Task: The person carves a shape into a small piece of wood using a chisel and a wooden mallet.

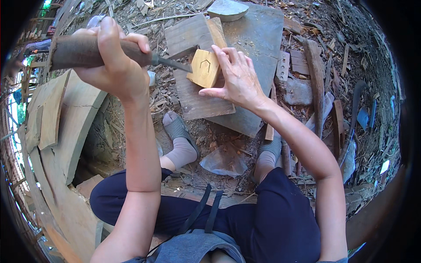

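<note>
My left hand (pixel 115 65) is wrapped round the thick brown wooden handle of a chisel (pixel 72 51), raised at the upper left. Its narrow metal blade slopes down to the right, and the tip meets the left edge of a small yellow wooden block (pixel 205 69). A dark angular outline marks the block's upper face. My right hand (pixel 241 81) grips the block from its right side, with the fingers along the far edge and the thumb at the near end. Beneath the block lies a brown board (pixel 190 101).
A notched wooden piece (pixel 186 36) and a larger grey board (pixel 265 39) lie around the work, with a grey lump (pixel 228 9) behind. Curved planks (pixel 79 116) lean at left. A plastic bag (pixel 223 161) lies between my feet; a curved blade (pixel 353 125) is at right.
</note>
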The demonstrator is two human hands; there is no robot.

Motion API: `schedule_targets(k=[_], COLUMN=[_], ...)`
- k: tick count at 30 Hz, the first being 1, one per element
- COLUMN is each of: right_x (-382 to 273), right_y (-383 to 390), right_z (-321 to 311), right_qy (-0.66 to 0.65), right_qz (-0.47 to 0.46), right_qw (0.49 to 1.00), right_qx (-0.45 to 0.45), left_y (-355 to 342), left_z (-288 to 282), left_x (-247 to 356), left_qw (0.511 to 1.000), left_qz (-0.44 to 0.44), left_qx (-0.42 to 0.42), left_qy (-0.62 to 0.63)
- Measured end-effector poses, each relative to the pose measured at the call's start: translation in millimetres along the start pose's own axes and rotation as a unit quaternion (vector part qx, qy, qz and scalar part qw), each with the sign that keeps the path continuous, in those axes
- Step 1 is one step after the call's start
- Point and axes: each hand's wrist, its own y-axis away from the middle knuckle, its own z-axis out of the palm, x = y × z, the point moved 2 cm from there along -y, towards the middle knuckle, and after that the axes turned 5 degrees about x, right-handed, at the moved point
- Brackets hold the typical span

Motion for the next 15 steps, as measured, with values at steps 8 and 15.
schedule_targets(k=[8,15], right_x=[-3,-4], right_y=[0,-3], right_z=[4,1], right_qy=[-0.025,-0.013], right_qz=[0.031,0.048], right_qw=[0.999,0.997], right_qx=[-0.011,-0.055], left_y=[-2,1], left_z=[-2,5], left_x=[-11,-16], left_qw=[0.997,0.997], left_qz=[-0.05,-0.035], left_qx=[0.013,-0.01], left_qy=[0.057,0.066])
